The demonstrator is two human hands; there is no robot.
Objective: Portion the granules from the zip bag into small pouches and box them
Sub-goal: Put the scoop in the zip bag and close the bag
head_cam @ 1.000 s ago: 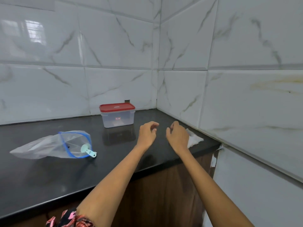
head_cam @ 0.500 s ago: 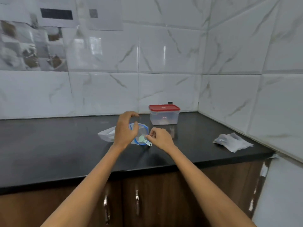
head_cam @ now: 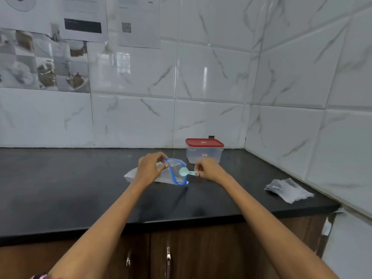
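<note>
A clear zip bag [head_cam: 171, 174] with a blue rim lies on the black counter [head_cam: 80, 188], its mouth open toward the right. My left hand [head_cam: 150, 168] pinches the top of the bag's rim. My right hand [head_cam: 208, 170] pinches the handle of a pale green scoop [head_cam: 186, 172], whose bowl sits in the bag's mouth. Behind them stands a clear plastic box [head_cam: 204, 152] with a red lid on it. A small heap of clear pouches [head_cam: 287, 190] lies at the counter's right end.
White tiled walls meet in a corner behind the box, with printed sheets [head_cam: 112, 21] taped at the upper left. Under the counter's front edge are wooden cabinet doors with metal handles [head_cam: 168, 256].
The view swung left, away from the pouches. Both hands travelled from beside the pouches to the zip bag; the left took hold of its rim and the right took the scoop's handle.
</note>
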